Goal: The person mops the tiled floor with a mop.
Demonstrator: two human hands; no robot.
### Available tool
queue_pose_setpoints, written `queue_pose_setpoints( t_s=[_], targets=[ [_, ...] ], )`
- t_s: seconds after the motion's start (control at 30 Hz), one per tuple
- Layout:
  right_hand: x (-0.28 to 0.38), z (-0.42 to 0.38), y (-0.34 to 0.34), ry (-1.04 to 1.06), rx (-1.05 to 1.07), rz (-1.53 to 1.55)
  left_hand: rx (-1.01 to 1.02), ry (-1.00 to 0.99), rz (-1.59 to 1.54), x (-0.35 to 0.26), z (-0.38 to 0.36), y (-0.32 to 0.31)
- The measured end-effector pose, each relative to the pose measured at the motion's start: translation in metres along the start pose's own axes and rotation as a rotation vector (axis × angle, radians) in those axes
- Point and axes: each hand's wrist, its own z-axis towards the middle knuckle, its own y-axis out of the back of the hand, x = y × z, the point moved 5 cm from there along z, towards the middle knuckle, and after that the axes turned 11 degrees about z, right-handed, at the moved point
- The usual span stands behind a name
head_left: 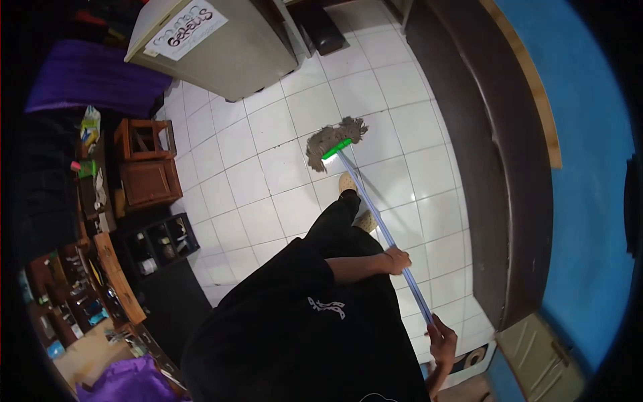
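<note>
A mop with a light bluish handle (380, 221) slants across the white tiles. Its green head clamp (337, 149) holds grey-brown strands (329, 138), which lie spread on the floor. My left hand (398, 260) is closed around the middle of the handle. Lower down, near the handle's end, my right hand (442, 340) is closed on it too, with some fingers hidden. One beige perforated shoe (347, 181) shows just behind the mop head; the handle and my black clothing partly cover the other.
A long dark brown padded bench (469, 134) runs along the right by the blue wall (596, 134). At upper left stands a cabinet (234, 53) with a paper sign. A small wooden cabinet (151, 181), a black shelf (161, 244) and cluttered drawers (120, 281) line the left.
</note>
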Motion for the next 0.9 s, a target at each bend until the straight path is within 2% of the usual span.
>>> queue_pose_setpoints(
  t_s=[0.07,0.13,0.2,0.23,0.27,0.3,0.33,0.37,0.4,0.43,0.47,0.53,0.6,0.67,0.7,0.73,0.83,0.87,0.9],
  targets=[
    [0.029,0.04,-0.02,0.168,-0.037,-0.01,-0.144,0.162,0.156,0.044,-0.022,0.038],
    [0.072,0.081,-0.048,0.206,-0.015,-0.162,-0.344,0.368,0.169,0.101,-0.042,0.049],
    [0.109,0.122,-0.085,0.281,0.041,-0.256,-0.152,0.65,-0.056,0.158,-0.071,0.08],
    [0.13,0.142,-0.104,0.285,0.056,-0.262,-0.298,0.724,0.065,0.19,-0.078,0.08],
    [0.154,0.161,-0.122,0.373,0.066,-0.377,-0.438,0.794,0.188,0.218,-0.084,0.078],
    [0.167,0.185,-0.141,0.405,0.076,-0.374,-0.479,0.849,0.204,0.237,-0.095,0.092],
    [0.184,0.206,-0.158,0.554,0.036,-0.371,-0.516,0.904,0.222,0.253,-0.105,0.108],
    [0.208,0.223,-0.174,0.484,0.012,-0.396,-0.541,0.922,0.222,0.268,-0.112,0.121],
    [0.225,0.239,-0.19,0.516,-0.001,-0.346,-0.564,0.938,0.232,0.283,-0.119,0.134],
    [0.237,0.253,-0.203,0.547,-0.016,-0.29,-0.523,0.948,0.176,0.299,-0.124,0.145],
    [0.245,0.259,-0.211,0.494,0.017,-0.288,-0.477,0.957,0.119,0.313,-0.128,0.149],
    [0.25,0.252,-0.211,0.386,0.069,-0.31,-0.401,0.859,0.264,0.332,-0.129,0.146],
    [0.232,0.24,-0.206,0.375,0.086,-0.3,-0.466,0.787,0.296,0.33,-0.125,0.132],
    [0.202,0.226,-0.197,0.399,0.078,-0.275,-0.444,0.739,0.552,0.321,-0.109,0.112],
    [0.182,0.216,-0.185,0.407,0.083,-0.239,-0.545,0.608,0.826,0.294,-0.103,0.109],
    [0.162,0.204,-0.17,0.411,0.089,-0.206,-0.468,0.534,0.769,0.277,-0.087,0.093],
    [0.102,0.164,-0.116,0.16,0.111,-0.227,-0.345,0.343,0.684,0.199,-0.045,0.066],
    [0.087,0.147,-0.093,0.039,0.129,-0.222,-0.311,0.306,0.53,0.164,-0.036,0.07],
    [0.076,0.129,-0.07,0.028,0.12,-0.212,-0.285,0.292,0.55,0.134,-0.019,0.06]
  ],
)
